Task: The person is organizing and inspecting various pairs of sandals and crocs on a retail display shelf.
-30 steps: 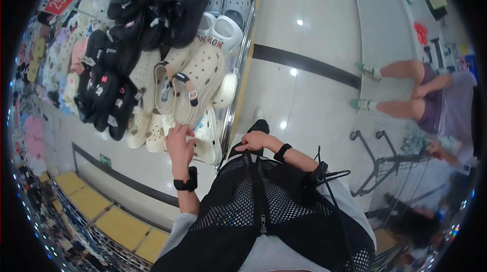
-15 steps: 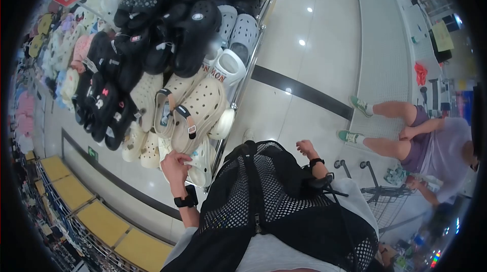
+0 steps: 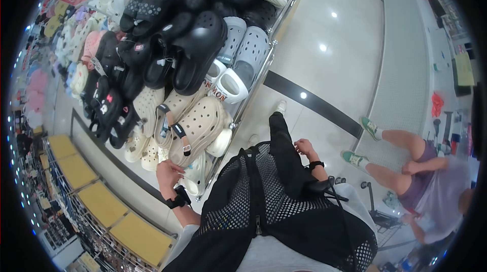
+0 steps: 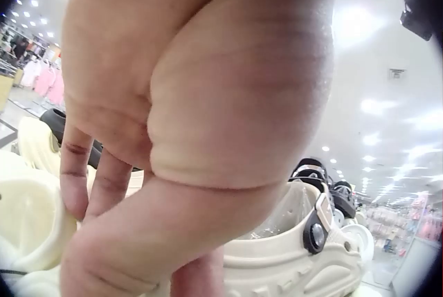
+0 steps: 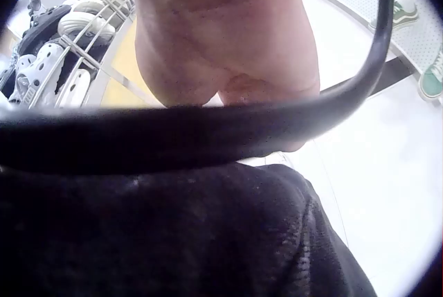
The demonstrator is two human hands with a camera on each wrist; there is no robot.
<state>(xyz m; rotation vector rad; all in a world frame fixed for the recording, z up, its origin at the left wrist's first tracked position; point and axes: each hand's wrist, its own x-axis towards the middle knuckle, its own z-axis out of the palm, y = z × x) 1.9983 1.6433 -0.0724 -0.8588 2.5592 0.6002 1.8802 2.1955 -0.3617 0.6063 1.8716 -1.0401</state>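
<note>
My left hand (image 3: 168, 171) is at the near end of the shoe display, beside the toe of a beige clog (image 3: 205, 122) with a buckled strap. A white clog (image 3: 197, 176) lies just under and beside its fingers. In the left wrist view the fingers hang downward, loosely bent, between a cream clog (image 4: 28, 221) and the beige clog; the thumb hides part of what the fingertips touch. My right hand (image 3: 304, 147) hangs at my side near the dark trouser leg, fingers loosely curled and holding nothing. A black cable crosses in front of it in the right wrist view.
Black clogs (image 3: 200, 51), grey clogs (image 3: 252, 46) and white lettered clogs (image 3: 231, 85) are piled on the metal-railed display. A person in green shoes (image 3: 355, 158) sits at the right, close to a shopping cart (image 3: 388, 221). Yellow-topped shelving (image 3: 139, 239) stands at the lower left.
My right hand has moved from in front of my thigh out to my right side. One leg has stepped forward along the display. My left hand stays by the beige clog's toe.
</note>
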